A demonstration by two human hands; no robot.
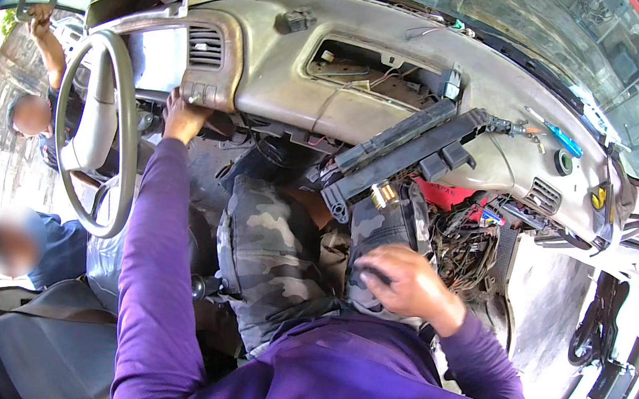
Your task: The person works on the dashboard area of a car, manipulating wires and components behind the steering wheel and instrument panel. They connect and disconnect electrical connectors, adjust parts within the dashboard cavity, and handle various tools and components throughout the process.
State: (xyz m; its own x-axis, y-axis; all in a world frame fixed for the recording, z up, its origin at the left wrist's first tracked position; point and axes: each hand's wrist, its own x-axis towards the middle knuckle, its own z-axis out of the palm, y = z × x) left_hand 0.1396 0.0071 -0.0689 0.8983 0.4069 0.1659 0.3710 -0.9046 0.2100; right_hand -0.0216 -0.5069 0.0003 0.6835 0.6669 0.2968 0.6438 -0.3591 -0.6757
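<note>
My left hand (183,117) reaches to the lower edge of the dashboard panel (208,96), just right of the steering wheel (130,150). Its fingers curl against that edge and are partly hidden. Above my right thigh, my right hand (409,284) is closed, thumb and fingers pinched on a small black piece (374,273) too covered to identify. Ahead of it, a long black plastic housing (390,154) lies slantwise between my knees and the dashboard. A brass-coloured metal part (384,195) sits by its lower end, above camouflage trousers (270,233).
Tangled wiring (469,259) hangs beside a red item (445,194) on the right. A blue-handled screwdriver (563,139) and a black ring-shaped roll (563,160) lie on the dashboard, near its open slot (376,78). Outside left are two people, one with a raised hand (39,19).
</note>
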